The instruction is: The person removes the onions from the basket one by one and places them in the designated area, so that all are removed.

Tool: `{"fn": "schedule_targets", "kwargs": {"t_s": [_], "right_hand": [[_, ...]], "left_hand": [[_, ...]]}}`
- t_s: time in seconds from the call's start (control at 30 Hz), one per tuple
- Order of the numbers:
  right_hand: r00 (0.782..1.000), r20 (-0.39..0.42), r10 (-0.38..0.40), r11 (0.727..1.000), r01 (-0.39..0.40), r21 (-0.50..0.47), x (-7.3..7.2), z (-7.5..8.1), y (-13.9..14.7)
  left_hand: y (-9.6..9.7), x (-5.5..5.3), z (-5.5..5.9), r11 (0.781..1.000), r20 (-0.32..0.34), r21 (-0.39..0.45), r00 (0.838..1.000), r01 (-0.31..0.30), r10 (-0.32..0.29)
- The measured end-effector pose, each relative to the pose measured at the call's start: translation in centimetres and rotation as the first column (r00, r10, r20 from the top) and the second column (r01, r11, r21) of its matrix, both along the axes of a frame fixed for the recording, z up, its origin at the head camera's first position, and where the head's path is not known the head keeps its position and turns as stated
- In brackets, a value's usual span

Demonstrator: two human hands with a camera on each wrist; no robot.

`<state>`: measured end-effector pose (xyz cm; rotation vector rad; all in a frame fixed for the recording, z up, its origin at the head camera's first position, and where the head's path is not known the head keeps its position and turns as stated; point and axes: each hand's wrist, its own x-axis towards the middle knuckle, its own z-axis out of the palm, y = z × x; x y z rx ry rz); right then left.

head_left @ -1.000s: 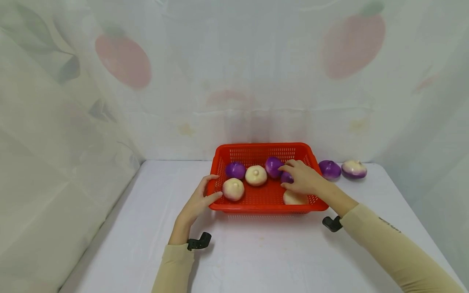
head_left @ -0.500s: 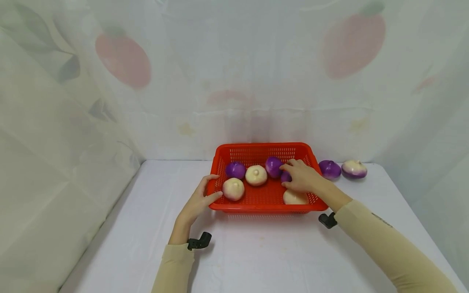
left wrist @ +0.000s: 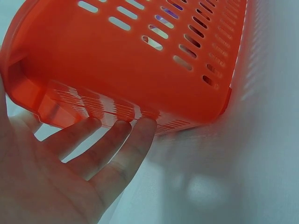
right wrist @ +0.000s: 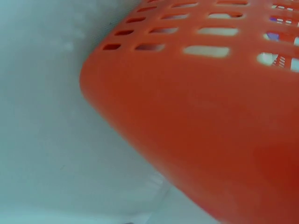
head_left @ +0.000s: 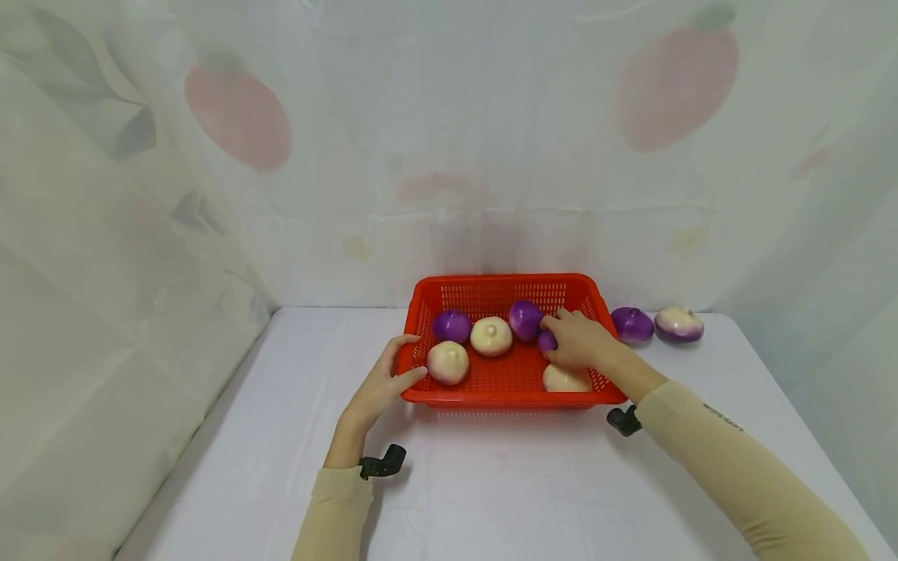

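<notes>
A red plastic basket (head_left: 491, 398) stands on the table in the head view, with purple and whitish onions inside. At its left side, my left hand (head_left: 381, 384) holds the rim; the left wrist view shows fingers (left wrist: 119, 151) against the outer wall. Inside on the right, my right hand (head_left: 577, 340) grips a purple onion (head_left: 547, 343), partly hidden by the fingers. Beside it lies another purple onion (head_left: 525, 320), and a whitish onion (head_left: 565, 379) sits below the hand. The right wrist view shows only the basket's outer wall (right wrist: 187, 102), no fingers.
Further left in the basket are a purple onion (head_left: 452, 326) and two whitish onions, one central (head_left: 491, 336) and one near the left hand (head_left: 447, 363). Outside, right of the basket, lie a purple onion (head_left: 632, 325) and a white-and-purple onion (head_left: 679, 324). A patterned curtain (head_left: 449, 156) hangs behind.
The right hand's fingers have closed in on the purple onion, and the right forearm has shifted slightly left. My left hand and the basket look unmoved.
</notes>
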<state>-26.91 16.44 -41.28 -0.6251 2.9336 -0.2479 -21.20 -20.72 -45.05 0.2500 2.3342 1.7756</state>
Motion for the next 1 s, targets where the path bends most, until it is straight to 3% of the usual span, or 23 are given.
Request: {"fn": "schedule_targets", "kwargs": {"t_s": [0.3, 0.53, 1.0], "right_hand": [[0.997, -0.062, 0.037, 0.999, -0.038, -0.024, -0.1, -0.1, 0.3], [0.996, -0.080, 0.042, 0.997, -0.047, -0.055, 0.3, 0.9, 0.2], [0.986, -0.140, 0.094, 0.989, -0.109, -0.099, 3.1, 3.4, 0.6]], "left_hand": [[0.1, 0.1, -0.1, 1.000, 0.001, 0.000, 1.000, 0.000, 0.000], [0.0, 0.0, -0.1, 1.000, -0.003, 0.000, 1.000, 0.003, -0.003], [0.0, -0.1, -0.2, 1.000, 0.001, 0.002, 1.000, 0.003, -0.003]]}}
